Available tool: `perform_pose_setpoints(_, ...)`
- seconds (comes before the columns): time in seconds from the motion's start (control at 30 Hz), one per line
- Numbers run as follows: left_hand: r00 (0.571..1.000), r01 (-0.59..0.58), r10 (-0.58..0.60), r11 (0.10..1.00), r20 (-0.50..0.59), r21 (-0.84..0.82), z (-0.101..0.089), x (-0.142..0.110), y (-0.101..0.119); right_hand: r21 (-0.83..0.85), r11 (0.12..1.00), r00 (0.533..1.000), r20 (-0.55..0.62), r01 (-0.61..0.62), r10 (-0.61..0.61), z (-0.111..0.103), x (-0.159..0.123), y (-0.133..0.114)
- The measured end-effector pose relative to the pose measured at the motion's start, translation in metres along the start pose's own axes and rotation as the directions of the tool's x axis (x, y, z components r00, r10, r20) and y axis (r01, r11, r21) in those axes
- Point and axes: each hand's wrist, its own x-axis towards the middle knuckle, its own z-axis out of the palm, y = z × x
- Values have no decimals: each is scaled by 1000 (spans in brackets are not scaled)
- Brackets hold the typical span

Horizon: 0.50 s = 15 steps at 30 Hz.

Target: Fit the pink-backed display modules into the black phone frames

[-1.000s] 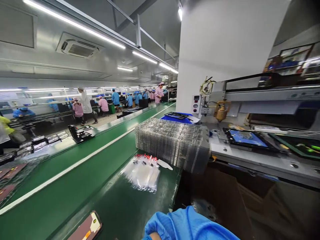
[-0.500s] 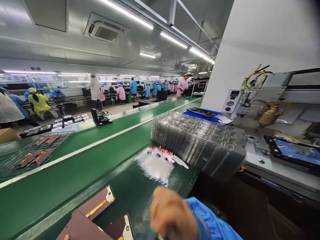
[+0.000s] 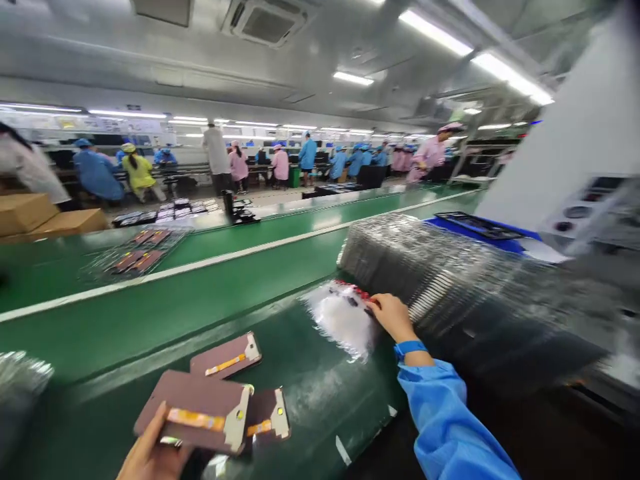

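A brown panel (image 3: 200, 393) with an orange flex strip (image 3: 195, 419) is gripped by the left hand (image 3: 156, 448), with the thumb laid over its upper face, just above the green work surface (image 3: 310, 393). Two similar panels (image 3: 216, 356) are seen beside it, one beyond and one to the right, the latter partly covered by the held one. Well apart from the left, the right hand (image 3: 393, 317) is placed at the red-tipped edge of a spread pile of clear films (image 3: 340, 321), near a stack of clear plastic trays (image 3: 400, 243). Its thumb and forefinger are bent toward each other at a red tip; because of the blur, it cannot be told whether a film is pinched.

The step in hand is judged to be the picking of a film from the pile while the panel is supported. For a clean pick, a pinch on one tip alone seems to be called for, so that neighbouring films are not dragged along, and the flex strip should be left untouched.
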Motion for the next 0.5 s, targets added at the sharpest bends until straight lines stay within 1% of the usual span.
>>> perform_pose_setpoints(0.07, 1000, -27, 27, 999, -1, -44, 13, -18, 1, -4, 1000, 999, -46, 28, -28, 6, -9, -16)
perform_pose_setpoints(0.1, 999, -35, 34, 998, -7, -59, 20, -24, 0, 14, 998, 997, -52, 65, -64, 10, -14, -28)
perform_pose_setpoints(0.17, 998, -50, 46, 994, -45, -95, 32, -34, -4, 90, 976, 980, 9, 196, -198, 20, -31, -61)
perform_pose_setpoints(0.2, 997, -57, 51, 992, -60, -114, 36, -37, -7, 147, 948, 954, 68, 280, -293, 25, -43, -82)
perform_pose_setpoints(0.23, 996, -64, 55, 989, -69, -133, 40, -39, -11, 214, 906, 907, 137, 366, -398, 29, -58, -105)
perform_pose_setpoints(0.27, 996, -66, 56, 986, -70, -152, 43, -41, -16, 278, 855, 845, 199, 437, -497, 33, -74, -128)
perform_pose_setpoints(0.3, 996, -67, 57, 983, -65, -172, 45, -44, -20, 348, 790, 762, 253, 504, -597, 36, -91, -151)
perform_pose_setpoints(0.33, 997, -65, 54, 980, -60, -186, 47, -46, -25, 435, 709, 641, 320, 555, -698, 39, -106, -173)
perform_pose_setpoints(0.37, 997, -60, 50, 979, -57, -195, 48, -48, -28, 498, 643, 539, 355, 583, -764, 41, -120, -192)
perform_pose_setpoints(0.4, 997, -56, 46, 978, -54, -200, 49, -51, -31, 540, 603, 471, 378, 587, -797, 43, -131, -208)
perform_pose_setpoints(0.43, 998, -52, 43, 978, -46, -201, 49, -53, -32, 570, 576, 422, 392, 586, -818, 45, -138, -220)
perform_pose_setpoints(0.47, 999, -48, 44, 980, -27, -193, 47, -55, -32, 586, 562, 396, 398, 584, -827, 47, -141, -229)
perform_pose_setpoints(0.5, 999, -50, 52, 983, 7, -179, 44, -57, -30, 595, 555, 383, 402, 581, -832, 51, -141, -234)
